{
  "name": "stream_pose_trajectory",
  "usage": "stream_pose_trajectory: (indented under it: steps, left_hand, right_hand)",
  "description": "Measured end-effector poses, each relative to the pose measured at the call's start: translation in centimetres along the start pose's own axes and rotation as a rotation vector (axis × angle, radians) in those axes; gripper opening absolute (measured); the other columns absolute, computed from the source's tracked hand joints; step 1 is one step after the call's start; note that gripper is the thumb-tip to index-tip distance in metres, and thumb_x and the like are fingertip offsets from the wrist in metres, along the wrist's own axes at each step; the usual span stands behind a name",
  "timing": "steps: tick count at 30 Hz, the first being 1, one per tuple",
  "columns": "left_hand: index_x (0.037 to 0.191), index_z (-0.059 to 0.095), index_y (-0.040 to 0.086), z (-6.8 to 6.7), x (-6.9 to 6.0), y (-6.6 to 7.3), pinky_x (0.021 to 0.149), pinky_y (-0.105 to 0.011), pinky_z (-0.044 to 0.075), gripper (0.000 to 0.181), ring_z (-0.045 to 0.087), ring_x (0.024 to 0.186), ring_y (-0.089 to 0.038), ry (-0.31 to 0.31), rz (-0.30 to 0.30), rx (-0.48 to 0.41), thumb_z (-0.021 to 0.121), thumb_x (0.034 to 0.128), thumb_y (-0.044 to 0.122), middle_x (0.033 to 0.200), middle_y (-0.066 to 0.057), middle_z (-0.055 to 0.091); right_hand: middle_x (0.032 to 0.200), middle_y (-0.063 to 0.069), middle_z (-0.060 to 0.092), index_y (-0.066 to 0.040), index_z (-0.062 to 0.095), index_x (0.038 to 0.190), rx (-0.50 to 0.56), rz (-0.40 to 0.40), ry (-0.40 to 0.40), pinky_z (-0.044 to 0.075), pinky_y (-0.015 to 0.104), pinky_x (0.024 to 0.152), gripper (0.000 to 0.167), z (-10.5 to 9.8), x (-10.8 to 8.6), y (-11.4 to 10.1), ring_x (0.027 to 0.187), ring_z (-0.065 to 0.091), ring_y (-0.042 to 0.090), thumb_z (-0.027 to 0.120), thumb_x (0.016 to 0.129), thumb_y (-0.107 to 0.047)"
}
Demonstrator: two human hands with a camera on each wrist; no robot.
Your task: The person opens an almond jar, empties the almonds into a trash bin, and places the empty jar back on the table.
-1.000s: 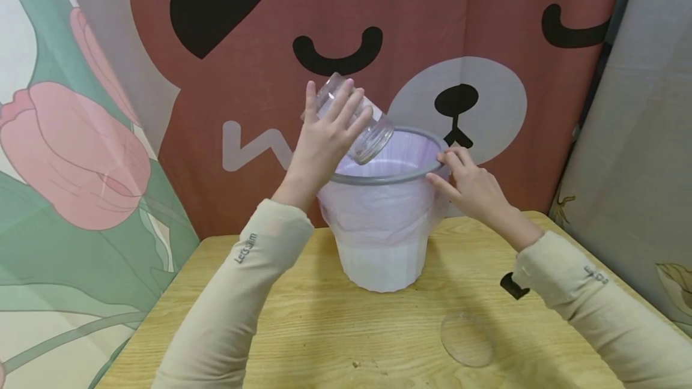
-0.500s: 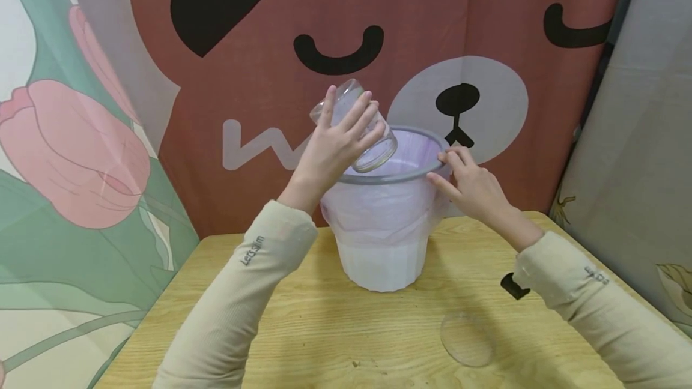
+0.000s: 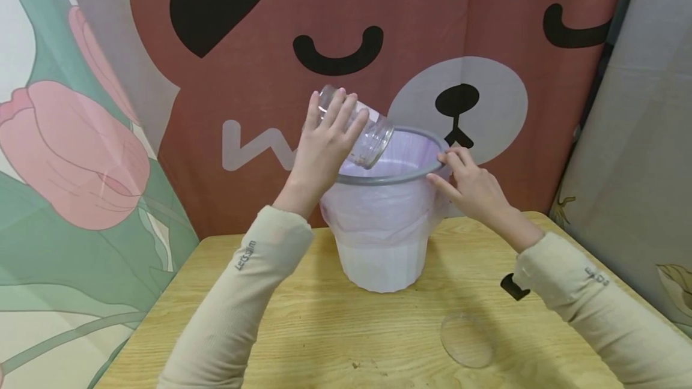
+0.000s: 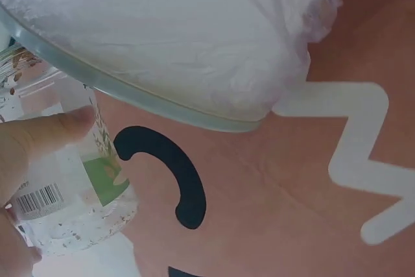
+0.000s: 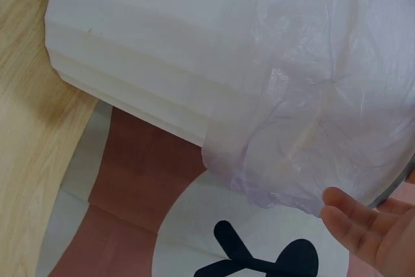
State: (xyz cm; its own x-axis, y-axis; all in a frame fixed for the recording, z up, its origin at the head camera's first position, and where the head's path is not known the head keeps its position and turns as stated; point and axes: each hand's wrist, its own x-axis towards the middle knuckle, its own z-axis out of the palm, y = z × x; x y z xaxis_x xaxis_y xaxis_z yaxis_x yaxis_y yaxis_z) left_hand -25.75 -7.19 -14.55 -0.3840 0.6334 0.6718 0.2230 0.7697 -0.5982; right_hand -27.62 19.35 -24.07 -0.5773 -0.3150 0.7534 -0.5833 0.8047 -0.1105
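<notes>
My left hand (image 3: 324,149) grips a clear jar (image 3: 373,140), tilted with its mouth down and to the right over the trash can's opening. In the left wrist view the jar (image 4: 65,218) has a label with a barcode and a green patch, and small brown bits cling to its inside. The white trash can (image 3: 384,266) stands upright on the table, lined with a thin pale purple bag (image 3: 384,215) under a grey rim ring (image 3: 378,180). At the right side of that rim, my right hand (image 3: 476,188) holds the edge, its fingertips (image 5: 337,198) against the bag.
A clear round lid (image 3: 467,341) lies flat on the wooden table (image 3: 324,329), in front and to the right of the trash can. A small black piece (image 3: 513,286) sits near the right sleeve. A printed bear curtain (image 3: 243,83) hangs close behind the table.
My left hand moved the jar to the right and turned it, then brought it back left and slightly lower. The right hand stays on the rim, and the trash can has not moved.
</notes>
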Motion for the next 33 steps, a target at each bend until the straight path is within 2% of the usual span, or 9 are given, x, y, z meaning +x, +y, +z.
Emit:
stream_pose_trajectory:
  steps: [3, 5, 11, 16, 21, 25, 33]
  left_hand:
    - [0.127, 0.042, 0.010, 0.1, -0.2, -0.2, 0.104, -0.047, 0.006, 0.056, 0.024, 0.128, -0.028, 0.001, -0.085, -0.097, 0.063, 0.0759, 0.002, 0.135, -0.014, 0.037]
    - [0.127, 0.041, 0.009, 0.1, -0.3, -0.3, 0.104, -0.045, 0.008, 0.058, 0.025, 0.127, -0.028, -0.001, -0.149, -0.190, 0.067, 0.0750, 0.007, 0.134, -0.014, 0.037]
    - [0.129, 0.036, 0.005, 0.2, -0.6, -0.6, 0.100, -0.040, 0.021, 0.086, 0.031, 0.122, -0.027, 0.017, -0.354, -0.474, 0.082, 0.0608, 0.030, 0.130, -0.013, 0.040]
    - [0.129, 0.038, 0.004, 0.1, -0.8, -0.7, 0.088, -0.043, 0.031, 0.089, 0.039, 0.113, -0.026, 0.046, -0.468, -0.617, 0.082, 0.0592, 0.039, 0.124, -0.009, 0.046]
    - [0.128, 0.038, 0.004, -0.2, -1.0, -0.7, 0.086, -0.045, 0.031, 0.088, 0.043, 0.105, -0.027, 0.047, -0.607, -0.804, 0.080, 0.0601, 0.041, 0.118, -0.009, 0.050]
    - [0.128, 0.038, 0.006, -0.4, -1.2, -0.7, 0.086, -0.042, 0.033, 0.085, 0.044, 0.103, -0.025, 0.045, -0.679, -0.924, 0.080, 0.0614, 0.039, 0.114, -0.008, 0.051]
    - [0.128, 0.036, 0.011, -1.0, -1.6, -0.9, 0.076, -0.031, 0.042, 0.082, 0.051, 0.091, -0.015, 0.015, -0.779, -1.206, 0.078, 0.0641, 0.041, 0.106, -0.003, 0.055]
  right_hand:
    - [0.118, 0.018, 0.041, -0.001, 0.047, 0.113, 0.000, 0.000, -0.002, 0.037, 0.029, 0.041, 0.043, 0.0, 0.0, 0.0, 0.058, 0.053, 0.021, 0.050, 0.090, -0.037]
    - [0.118, 0.018, 0.041, -0.001, 0.047, 0.113, 0.000, -0.002, -0.002, 0.037, 0.028, 0.041, 0.043, 0.0, 0.0, 0.0, 0.058, 0.052, 0.021, 0.050, 0.090, -0.037]
    - [0.118, 0.018, 0.041, 0.000, 0.047, 0.114, 0.008, -0.004, -0.001, 0.037, 0.028, 0.041, 0.044, 0.0, 0.0, -0.1, 0.060, 0.053, 0.022, 0.050, 0.090, -0.038]
    - [0.118, 0.018, 0.042, -0.001, 0.047, 0.113, 0.011, -0.006, 0.004, 0.038, 0.029, 0.042, 0.043, -0.1, 0.0, 0.0, 0.062, 0.054, 0.023, 0.050, 0.091, -0.037]
    - [0.118, 0.018, 0.042, -0.001, 0.047, 0.113, 0.013, -0.011, 0.010, 0.038, 0.029, 0.041, 0.042, -0.1, 0.0, 0.0, 0.062, 0.055, 0.023, 0.050, 0.090, -0.037]
    - [0.119, 0.018, 0.042, -0.001, 0.047, 0.113, 0.017, -0.007, 0.005, 0.037, 0.029, 0.042, 0.042, -0.1, 0.0, 0.0, 0.062, 0.055, 0.023, 0.050, 0.091, -0.037]
    - [0.117, 0.018, 0.042, -0.001, 0.047, 0.113, 0.013, -0.019, 0.010, 0.038, 0.029, 0.041, 0.043, 0.0, 0.0, 0.2, 0.057, 0.052, 0.021, 0.049, 0.091, -0.037]
